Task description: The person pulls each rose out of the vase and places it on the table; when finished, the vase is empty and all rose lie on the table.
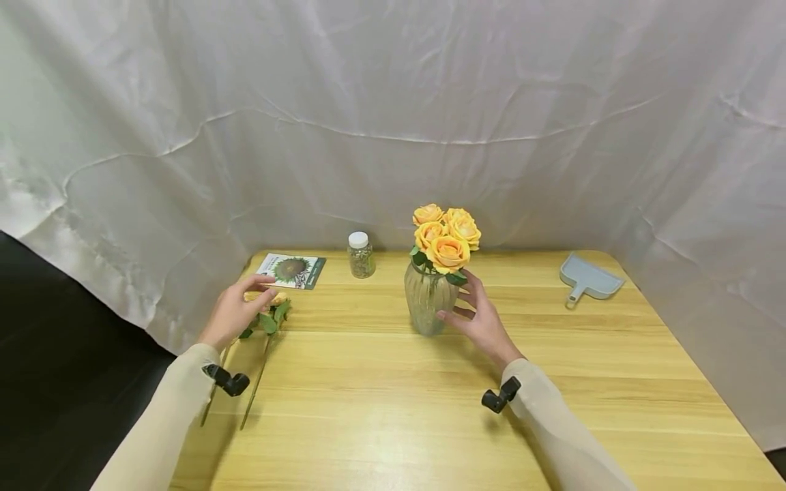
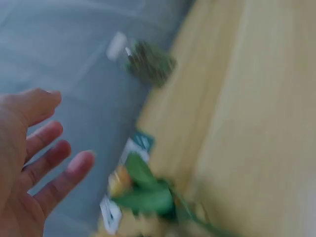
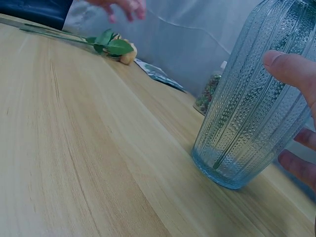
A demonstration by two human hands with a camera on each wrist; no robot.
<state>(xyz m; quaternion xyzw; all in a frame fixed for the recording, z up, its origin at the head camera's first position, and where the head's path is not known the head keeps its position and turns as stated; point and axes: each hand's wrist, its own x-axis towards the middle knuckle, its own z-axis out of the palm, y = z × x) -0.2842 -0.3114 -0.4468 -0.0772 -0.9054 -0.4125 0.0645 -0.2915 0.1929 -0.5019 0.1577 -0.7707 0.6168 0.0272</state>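
Observation:
A ribbed clear glass vase [image 1: 422, 303] stands on the table, holding several orange-yellow roses [image 1: 449, 254]. My right hand [image 1: 482, 326] grips the vase from its right side, thumb [image 3: 286, 69] on the near wall and the other fingers farther round. On the left, my left hand [image 1: 236, 310] hovers over loose roses [image 1: 270, 322] whose long stems point toward the near edge. Its fingers are apart and hold nothing, as the left wrist view shows. Part of those blooms is hidden behind that hand in the head view.
Behind the left hand lies a seed packet [image 1: 297, 269] with a flower picture. A white-capped jar [image 1: 361, 260] of small pieces stands at the back. To the right rests a grey-blue dustpan [image 1: 589, 278]. Pale fabric [image 1: 393, 123] hangs along the table's back and sides.

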